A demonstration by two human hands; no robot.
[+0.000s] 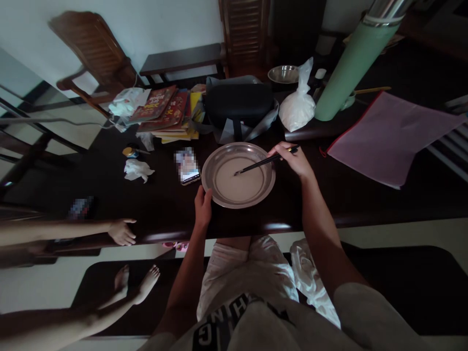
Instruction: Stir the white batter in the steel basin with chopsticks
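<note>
We look down on a long dark wooden table (pixel 153 204) in a dim room with white walls and a pale floor. At the centre sits a round steel basin (pixel 268 181) holding pale batter (pixel 237 183). Our right hand (pixel 294 158), at 3 o'clock of the basin, has its fingers pinched together on dark chopsticks (pixel 265 162) whose tips dip into the batter. Our left hand (pixel 203 207) rests at 7 o'clock, fingers curled against the basin's rim. At 9 o'clock of the basin lies a phone (pixel 187 166), and farther that way a crumpled tissue (pixel 137 170). At 11 o'clock is a stack of books (pixel 164 112); at 12 o'clock a black case (pixel 237 105) and a small steel bowl (pixel 283 74); at 1 o'clock a knotted white plastic bag (pixel 298 107) beside a green flask (pixel 351 63). A pink folder (pixel 391 131) lies at 3 o'clock. Another person's hand (pixel 122 231) rests on the table's near edge at 8 o'clock. Wooden chairs (pixel 95 53) stand against the far wall.
</note>
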